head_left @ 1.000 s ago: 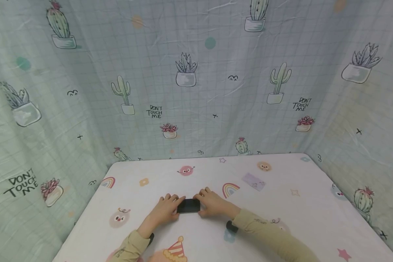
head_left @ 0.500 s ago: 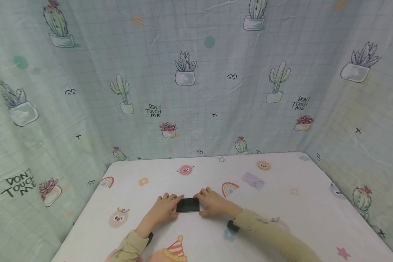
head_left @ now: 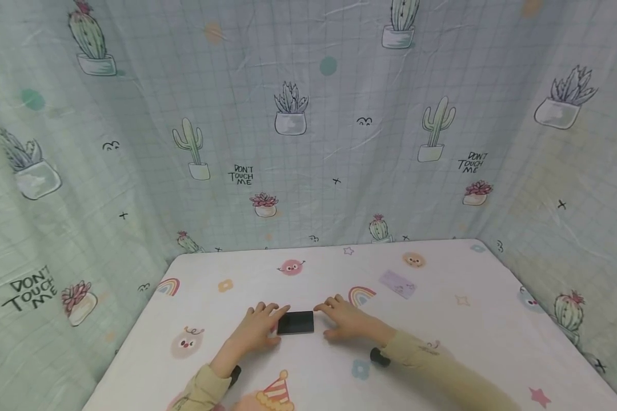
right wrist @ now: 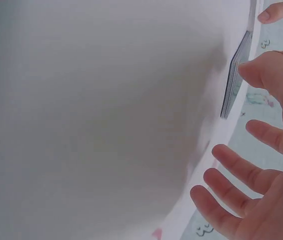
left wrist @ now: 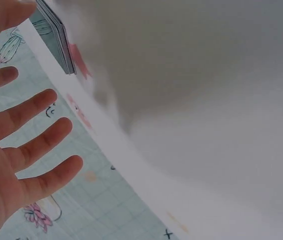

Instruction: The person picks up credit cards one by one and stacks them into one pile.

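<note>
A black smartphone-like flat rectangle (head_left: 295,323) lies on the table with its long side running left to right. Its glossy face and layered-looking edge (left wrist: 65,47) show in the left wrist view. My left hand (head_left: 259,328) is at its left end, thumb and index finger spread near the corners; whether they touch it I cannot tell. The fingers of that hand (left wrist: 16,135) are extended and apart. To the right of the black rectangle, with a gap between, is my right hand (head_left: 345,319). Its fingers (right wrist: 241,172) are spread and loosely bent, holding nothing.
The white table (head_left: 442,342) has printed cartoon figures, rainbows and stars on its cover. A cloth curtain (head_left: 308,154) with cactus drawings rises behind it and along both sides. Dark wrist devices (head_left: 379,357) sit under the sleeves.
My right hand has let go of the black rectangle's right end and moved a little to the right. The left hand and the black rectangle stay about where they were.
</note>
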A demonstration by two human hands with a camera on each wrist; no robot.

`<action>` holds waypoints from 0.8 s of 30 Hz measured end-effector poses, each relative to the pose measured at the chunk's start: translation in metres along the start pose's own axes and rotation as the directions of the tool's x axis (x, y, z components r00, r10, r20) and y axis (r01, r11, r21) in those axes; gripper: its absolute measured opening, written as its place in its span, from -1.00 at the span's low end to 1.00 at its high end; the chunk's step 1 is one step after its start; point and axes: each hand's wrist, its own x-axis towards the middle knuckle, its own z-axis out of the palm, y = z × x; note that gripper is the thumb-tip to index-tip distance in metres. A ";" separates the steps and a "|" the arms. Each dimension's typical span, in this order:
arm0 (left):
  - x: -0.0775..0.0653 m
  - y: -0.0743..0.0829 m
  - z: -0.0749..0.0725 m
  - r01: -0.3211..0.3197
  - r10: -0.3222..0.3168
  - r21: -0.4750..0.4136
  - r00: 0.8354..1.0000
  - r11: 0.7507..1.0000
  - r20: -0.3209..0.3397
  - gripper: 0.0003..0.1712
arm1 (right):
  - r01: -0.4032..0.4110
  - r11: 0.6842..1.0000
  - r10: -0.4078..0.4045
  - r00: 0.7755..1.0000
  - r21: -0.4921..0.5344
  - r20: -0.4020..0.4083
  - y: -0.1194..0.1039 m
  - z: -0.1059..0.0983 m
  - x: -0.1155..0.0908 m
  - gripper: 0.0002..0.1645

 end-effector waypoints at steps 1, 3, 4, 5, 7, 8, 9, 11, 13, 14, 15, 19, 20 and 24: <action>0.000 0.001 -0.001 -0.002 0.002 0.005 1.000 1.000 -0.002 -0.25 | -0.001 1.000 0.001 1.000 -0.004 -0.002 0.002 0.000 -0.002 -0.36; 0.000 0.002 -0.002 -0.009 0.009 0.015 1.000 1.000 -0.005 -0.25 | -0.002 1.000 0.002 1.000 -0.006 -0.008 0.004 -0.002 -0.005 -0.36; 0.000 0.002 -0.003 -0.012 0.012 0.020 1.000 1.000 -0.006 -0.26 | -0.002 1.000 0.002 1.000 -0.001 -0.008 0.005 -0.003 -0.007 -0.36; 0.000 0.003 -0.003 -0.016 0.016 0.021 1.000 1.000 -0.009 -0.27 | 0.000 1.000 0.000 1.000 0.002 -0.010 0.006 -0.004 -0.009 -0.36; 0.000 0.004 -0.002 -0.022 0.022 0.022 1.000 1.000 -0.012 -0.30 | 0.002 1.000 -0.002 1.000 0.009 -0.012 0.007 -0.006 -0.013 -0.36; 0.000 0.005 -0.003 -0.025 0.025 0.018 1.000 1.000 -0.015 -0.31 | 0.001 1.000 -0.001 1.000 0.008 -0.015 0.008 -0.007 -0.015 -0.36; 0.000 0.006 -0.003 -0.028 0.029 0.016 0.999 0.999 -0.019 -0.33 | -0.001 1.000 0.001 1.000 0.009 -0.017 0.010 -0.007 -0.017 -0.37; 0.000 0.008 -0.003 -0.036 0.036 0.005 0.999 0.999 -0.025 -0.37 | 0.002 1.000 -0.002 1.000 0.000 -0.029 0.012 -0.007 -0.022 -0.38; 0.001 0.011 -0.004 -0.042 0.042 -0.001 0.999 0.999 -0.028 -0.39 | 0.006 1.000 -0.006 0.999 -0.006 -0.045 0.015 -0.006 -0.027 -0.39; 0.002 0.013 -0.005 -0.045 0.045 -0.004 0.999 0.999 -0.028 -0.40 | 0.007 1.000 -0.008 0.999 -0.009 -0.049 0.016 -0.005 -0.030 -0.39; 0.002 0.014 -0.005 -0.047 0.047 -0.008 0.999 0.999 -0.025 -0.42 | 0.011 1.000 -0.011 0.998 -0.008 -0.054 0.017 -0.004 -0.032 -0.39; 0.005 0.020 -0.007 -0.055 0.055 -0.019 0.998 0.998 -0.015 -0.45 | 0.001 1.000 -0.002 0.998 -0.005 -0.069 0.022 -0.005 -0.040 -0.40; 0.006 0.021 -0.007 -0.059 0.059 -0.019 0.998 0.998 -0.017 -0.46 | -0.016 1.000 0.016 0.998 0.003 -0.065 0.023 -0.006 -0.043 -0.40; 0.010 0.025 -0.007 -0.075 0.074 -0.018 0.996 0.997 -0.042 -0.50 | -0.067 0.997 0.068 0.995 0.023 -0.067 0.028 -0.008 -0.049 -0.42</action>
